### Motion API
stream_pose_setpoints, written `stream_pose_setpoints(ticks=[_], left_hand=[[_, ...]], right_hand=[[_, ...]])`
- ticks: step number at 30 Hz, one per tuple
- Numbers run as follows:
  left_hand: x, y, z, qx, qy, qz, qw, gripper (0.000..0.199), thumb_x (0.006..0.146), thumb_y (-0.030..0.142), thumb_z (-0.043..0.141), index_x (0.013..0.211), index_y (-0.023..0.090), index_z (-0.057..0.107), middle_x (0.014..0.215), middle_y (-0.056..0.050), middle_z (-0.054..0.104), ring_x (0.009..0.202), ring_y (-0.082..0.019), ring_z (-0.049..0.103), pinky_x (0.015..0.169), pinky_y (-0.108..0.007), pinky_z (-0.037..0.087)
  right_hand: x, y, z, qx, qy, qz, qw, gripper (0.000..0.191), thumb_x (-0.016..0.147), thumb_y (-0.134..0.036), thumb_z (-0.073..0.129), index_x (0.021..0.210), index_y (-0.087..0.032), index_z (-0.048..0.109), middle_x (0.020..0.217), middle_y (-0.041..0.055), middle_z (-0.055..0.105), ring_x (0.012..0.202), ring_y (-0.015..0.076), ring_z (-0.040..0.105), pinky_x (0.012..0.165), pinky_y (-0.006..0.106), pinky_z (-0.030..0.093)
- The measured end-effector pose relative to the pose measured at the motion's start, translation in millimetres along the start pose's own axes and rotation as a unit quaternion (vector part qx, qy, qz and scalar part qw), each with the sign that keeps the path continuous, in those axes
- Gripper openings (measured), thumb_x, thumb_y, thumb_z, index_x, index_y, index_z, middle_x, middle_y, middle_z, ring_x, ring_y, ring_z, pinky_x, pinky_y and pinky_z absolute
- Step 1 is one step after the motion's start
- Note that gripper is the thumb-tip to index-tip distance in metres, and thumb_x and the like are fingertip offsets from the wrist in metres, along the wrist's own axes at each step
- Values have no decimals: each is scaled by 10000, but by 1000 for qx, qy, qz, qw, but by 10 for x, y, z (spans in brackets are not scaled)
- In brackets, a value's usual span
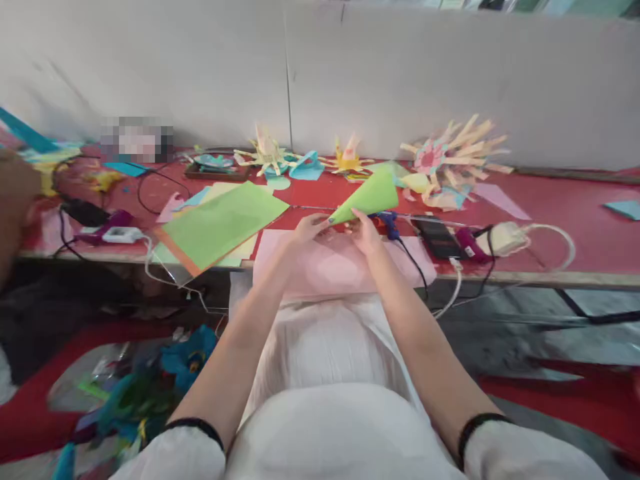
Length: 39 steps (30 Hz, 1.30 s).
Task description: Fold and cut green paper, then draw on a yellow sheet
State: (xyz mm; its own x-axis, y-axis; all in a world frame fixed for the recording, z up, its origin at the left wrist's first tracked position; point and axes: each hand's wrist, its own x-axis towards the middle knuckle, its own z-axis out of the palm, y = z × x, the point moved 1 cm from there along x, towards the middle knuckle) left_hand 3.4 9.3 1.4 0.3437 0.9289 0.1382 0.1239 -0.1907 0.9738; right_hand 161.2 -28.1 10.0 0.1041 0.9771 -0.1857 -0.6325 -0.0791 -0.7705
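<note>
A cone of rolled lime-green paper [373, 197] is held between both hands above the red table, its narrow tip toward the left and its wide end toward the upper right. My left hand [313, 229] pinches the tip. Under the cone's lower side, my right hand [363, 231] grips the paper with thumb and fingers. Below the hands a pink sheet [330, 267] hangs over the table's front edge. To the left lies a stack of coloured sheets with a green sheet [225, 223] on top. A blue glue gun [389, 223] rests just right of my right hand.
Paper-strip figures [267, 152] and a large flower-like strip piece [450, 160] stand along the back by the wall. A phone [439, 237], purple power strips [473, 245] and cables lie at right. Coloured scraps [145, 387] pile up below at left.
</note>
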Motion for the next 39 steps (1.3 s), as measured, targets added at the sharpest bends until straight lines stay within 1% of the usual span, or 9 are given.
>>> stream_pose_setpoints(ticks=[6,11,14,17,20,23,27,33,39], left_hand=[[-107,81,15,-2,-36,-5,999,321,720,377,633,930,136,657,815,-73,694,666,-142,620,643,-256,480],[-156,138,13,-6,-61,-27,998,290,777,384,569,801,109,659,689,-75,682,592,-129,604,587,-240,471],[-143,122,7,-13,-62,-16,998,242,762,327,599,865,114,647,675,-54,677,592,-121,608,580,-227,469],[-121,68,8,-24,-65,-16,997,272,761,314,606,946,116,627,666,-47,676,588,-116,613,570,-219,468],[-108,19,15,-44,-81,-14,996,339,743,341,628,997,117,608,668,-48,677,608,-126,629,574,-220,471],[-99,-7,18,-63,-83,1,995,390,728,358,643,1024,108,596,660,-43,672,616,-130,636,598,-230,477],[-74,-32,15,-69,-86,6,994,415,728,384,632,1029,100,599,675,-43,670,583,-117,615,574,-228,467],[-66,-2,12,-36,-82,25,996,444,687,415,661,1008,110,632,836,-83,687,643,-119,612,658,-259,479],[-100,59,15,-30,-106,32,993,457,686,454,643,984,108,644,862,-99,685,727,-151,623,730,-297,476]], right_hand=[[10,-21,-12,13,-19,-19,1000,267,580,-335,730,654,-194,515,534,-66,548,367,38,395,314,189,282],[35,-21,-33,20,3,-33,999,283,579,-360,733,654,-198,513,521,-70,522,383,43,399,331,195,290],[49,-19,-38,18,3,-38,999,273,584,-371,726,684,-200,538,539,-66,536,391,49,396,355,207,316],[47,-21,-37,-3,-3,-50,999,277,607,-409,701,720,-199,561,637,-41,603,405,51,394,372,219,324],[20,-17,-23,-23,-35,-62,997,293,616,-434,692,753,-200,584,777,-19,653,410,39,370,372,217,308],[-14,16,0,-65,-104,-54,991,314,594,-421,718,800,-214,603,848,-19,658,430,33,379,380,204,305],[-39,84,23,-148,-163,-45,974,359,531,-331,775,833,-225,613,721,-40,619,457,44,416,405,198,319],[-50,106,28,-177,-168,-59,968,401,525,-276,779,889,-206,627,630,-57,559,433,39,408,396,200,308],[-3,122,-7,-188,-151,-46,969,306,564,-358,753,785,-180,640,533,-52,511,447,61,435,417,207,340]])
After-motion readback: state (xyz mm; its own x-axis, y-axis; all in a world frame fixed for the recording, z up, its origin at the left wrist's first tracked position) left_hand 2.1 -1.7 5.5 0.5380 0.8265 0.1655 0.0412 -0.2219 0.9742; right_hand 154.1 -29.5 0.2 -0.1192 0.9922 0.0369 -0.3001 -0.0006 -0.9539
